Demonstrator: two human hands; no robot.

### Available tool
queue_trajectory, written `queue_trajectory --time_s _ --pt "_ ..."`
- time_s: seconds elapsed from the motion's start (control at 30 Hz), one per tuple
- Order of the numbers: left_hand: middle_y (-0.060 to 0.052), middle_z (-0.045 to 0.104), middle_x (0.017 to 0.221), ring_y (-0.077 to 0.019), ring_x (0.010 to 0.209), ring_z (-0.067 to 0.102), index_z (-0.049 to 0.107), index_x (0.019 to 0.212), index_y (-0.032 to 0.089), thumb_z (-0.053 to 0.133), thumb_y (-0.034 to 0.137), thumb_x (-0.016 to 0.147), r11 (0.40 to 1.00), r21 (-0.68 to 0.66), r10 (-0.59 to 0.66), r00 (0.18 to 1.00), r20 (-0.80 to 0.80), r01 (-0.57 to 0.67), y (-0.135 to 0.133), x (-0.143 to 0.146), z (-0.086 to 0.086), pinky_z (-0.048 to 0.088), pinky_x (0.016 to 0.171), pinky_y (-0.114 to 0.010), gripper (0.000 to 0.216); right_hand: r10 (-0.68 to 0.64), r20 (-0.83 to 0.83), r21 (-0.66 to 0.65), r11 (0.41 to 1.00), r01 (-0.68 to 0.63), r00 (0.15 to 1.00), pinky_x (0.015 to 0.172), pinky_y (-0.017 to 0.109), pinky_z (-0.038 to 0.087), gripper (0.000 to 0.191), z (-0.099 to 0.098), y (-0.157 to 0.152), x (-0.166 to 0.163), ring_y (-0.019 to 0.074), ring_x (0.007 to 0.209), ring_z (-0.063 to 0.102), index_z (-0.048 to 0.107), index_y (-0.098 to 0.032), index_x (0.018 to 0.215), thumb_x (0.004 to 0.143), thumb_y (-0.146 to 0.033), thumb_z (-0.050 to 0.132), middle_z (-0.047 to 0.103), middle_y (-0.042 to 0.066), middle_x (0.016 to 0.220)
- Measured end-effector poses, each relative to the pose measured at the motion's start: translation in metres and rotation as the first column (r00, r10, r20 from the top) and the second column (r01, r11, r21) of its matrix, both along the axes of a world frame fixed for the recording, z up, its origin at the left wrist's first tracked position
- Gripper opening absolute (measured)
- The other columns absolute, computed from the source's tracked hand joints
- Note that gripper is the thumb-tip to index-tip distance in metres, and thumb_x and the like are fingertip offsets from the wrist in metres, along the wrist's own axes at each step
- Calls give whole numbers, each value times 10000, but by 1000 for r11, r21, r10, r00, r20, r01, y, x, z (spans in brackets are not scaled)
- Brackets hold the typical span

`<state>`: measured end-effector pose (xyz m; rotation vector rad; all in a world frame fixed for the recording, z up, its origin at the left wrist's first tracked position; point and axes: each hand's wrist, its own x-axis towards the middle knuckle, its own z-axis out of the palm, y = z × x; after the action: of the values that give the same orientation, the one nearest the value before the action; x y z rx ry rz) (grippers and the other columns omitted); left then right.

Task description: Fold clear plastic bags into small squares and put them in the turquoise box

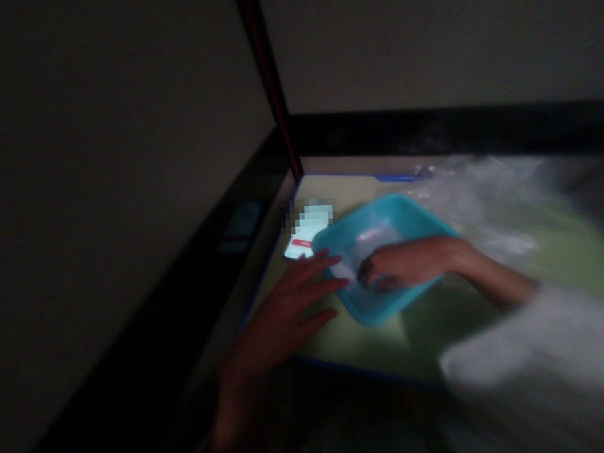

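Observation:
A turquoise plastic basket (406, 215) sits on a low table (347, 341) with a blue edge. Inside the basket lies pale, see-through plastic (377, 235), blurred in the dim light. My right hand (408, 262) reaches into the basket from the right, its fingers curled down; what they hold, if anything, is hidden. At the basket's left rim is my left hand (298, 297), fingers spread, with the fingertips near or touching the rim. Behind my left hand lies a lit phone (302, 233), its upper part pixelated.
Crumpled clear plastic (481, 198) spreads over the table's right back part. Walls meet in a corner behind the table, with a dark band (428, 131) along the back. A dark glossy strip (198, 271) on the left reflects the phone.

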<state>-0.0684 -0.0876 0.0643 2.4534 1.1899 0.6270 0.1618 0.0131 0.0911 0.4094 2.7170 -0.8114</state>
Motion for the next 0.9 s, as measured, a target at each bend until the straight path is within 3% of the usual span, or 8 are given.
queue_trajectory --time_s 0.13,0.27,0.4,0.53,0.63,0.8,0.9 --pt "-51 523 1337 -225 1330 376 586 1175 262 650 213 826 999 28 -45 999 22 45 0 8 -5 293 1113 -449 358 -32 -54 7 999 33 998 833 304 482 228 3 0 1 220 965 647 686 -86 1010 873 -115 507 692 130 1067" --pt "-66 604 1216 -247 1273 443 623 1081 227 718 231 766 996 63 -65 995 72 61 0 17 -11 295 1100 -480 329 -141 -160 57 987 151 977 885 331 474 244 18 -2 16 221 1024 626 680 -136 1049 857 -141 528 691 92 1085" --pt "-66 663 1039 -241 1153 544 642 958 208 707 209 773 990 144 -32 975 221 0 1 24 -20 352 1061 -483 196 -195 -240 90 971 221 951 878 340 490 254 29 -6 35 216 1018 629 695 -186 1015 851 -145 506 697 52 1077" --pt "-71 664 1022 -226 1083 579 642 903 202 677 161 788 982 185 -8 960 280 -46 2 28 -26 380 1037 -480 126 -244 -311 141 944 299 918 900 369 487 280 32 -7 52 233 1047 619 679 -180 1067 892 -235 467 677 62 1137" --pt "-60 666 1003 -224 1056 589 648 876 211 685 165 779 979 186 35 963 268 -87 3 30 -27 390 1030 -471 114 -330 -376 200 884 423 866 902 409 486 302 34 -7 67 258 1021 630 677 -192 1073 904 -293 448 688 60 1104" --pt "-40 660 947 -205 998 604 654 855 205 672 139 771 955 226 117 946 304 -191 12 40 -31 398 1022 -435 108 -471 -475 313 699 643 743 865 462 503 308 28 -12 104 293 939 652 693 -211 1020 889 -339 445 703 73 1038" --pt "-50 654 928 -208 977 602 659 835 185 670 108 747 949 225 135 930 343 -221 21 47 -34 455 953 -400 118 -530 -430 281 691 666 731 869 443 517 368 10 -19 125 280 1002 638 613 -188 1185 905 -335 425 656 93 1166"
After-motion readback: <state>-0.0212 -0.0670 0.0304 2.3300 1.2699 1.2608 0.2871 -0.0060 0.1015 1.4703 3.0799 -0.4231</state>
